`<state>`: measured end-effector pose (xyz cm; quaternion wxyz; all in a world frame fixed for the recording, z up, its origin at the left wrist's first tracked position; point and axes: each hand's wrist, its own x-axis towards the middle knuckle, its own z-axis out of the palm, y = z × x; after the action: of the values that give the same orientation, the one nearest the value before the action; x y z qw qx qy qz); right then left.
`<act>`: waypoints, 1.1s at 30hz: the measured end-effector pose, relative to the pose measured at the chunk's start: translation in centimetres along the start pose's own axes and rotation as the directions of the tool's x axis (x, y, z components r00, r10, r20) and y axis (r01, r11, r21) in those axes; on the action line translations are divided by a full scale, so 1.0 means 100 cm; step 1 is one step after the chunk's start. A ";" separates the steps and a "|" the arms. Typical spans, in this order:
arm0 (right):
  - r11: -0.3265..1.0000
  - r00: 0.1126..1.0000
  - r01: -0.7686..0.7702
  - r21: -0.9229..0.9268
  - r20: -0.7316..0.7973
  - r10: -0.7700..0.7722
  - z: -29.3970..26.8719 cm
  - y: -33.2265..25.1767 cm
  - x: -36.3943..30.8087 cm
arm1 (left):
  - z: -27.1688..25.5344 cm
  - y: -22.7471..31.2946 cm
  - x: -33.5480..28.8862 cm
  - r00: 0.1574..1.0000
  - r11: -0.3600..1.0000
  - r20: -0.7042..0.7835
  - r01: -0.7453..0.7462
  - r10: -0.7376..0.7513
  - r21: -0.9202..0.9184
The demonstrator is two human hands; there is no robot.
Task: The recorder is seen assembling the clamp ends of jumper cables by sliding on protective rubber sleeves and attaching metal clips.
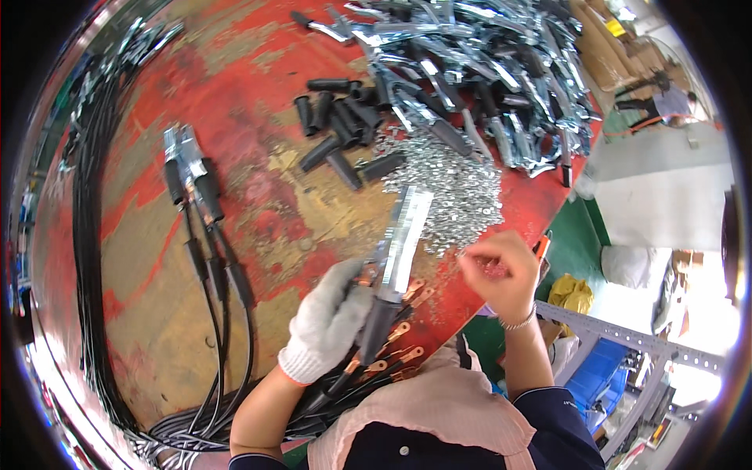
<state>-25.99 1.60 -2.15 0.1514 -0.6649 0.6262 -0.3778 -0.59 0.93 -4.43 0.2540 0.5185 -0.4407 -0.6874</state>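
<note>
My left hand (329, 321), in a white knit glove, is closed around a shiny metal clamp half with a black sleeve handle (403, 243). The metal end points away from me, and a copper lug shows by the gloved fingertips. To the right, at the table's edge, my bare right hand (505, 270) has its fingers curled together; anything inside them is too small to make out. Just beyond it spreads a heap of small silvery fasteners (462, 196). Black cables with copper lugs (406, 355) lie beneath the clamp half, close to my body.
A large pile of metal clamp parts (501, 70) covers the far right of the worn red table (274, 219). Loose black sleeves (341, 117) lie before it. Cabled clamps (188, 164) rest at left, beside a long cable bundle (94, 219). Blue bins (599, 376) stand below right.
</note>
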 end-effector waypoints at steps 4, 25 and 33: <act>0.942 0.947 0.302 0.149 0.062 -0.314 0.042 -0.027 0.003 | 0.003 0.019 -0.006 0.998 0.998 0.023 -0.059 0.059 0.032; 0.917 0.914 0.387 0.098 0.093 -0.396 0.055 -0.043 0.008 | -0.001 0.018 -0.007 0.990 0.973 -0.012 -0.136 0.141 0.186; 0.842 0.839 0.536 0.061 0.066 -0.540 0.048 -0.033 0.007 | 0.003 0.010 -0.008 0.996 0.995 -0.003 -0.086 0.087 0.044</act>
<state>-20.36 0.23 -2.88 0.0779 -0.8254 0.4002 -0.3904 -0.69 1.19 -3.17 0.2733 0.5060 -0.4769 -0.6647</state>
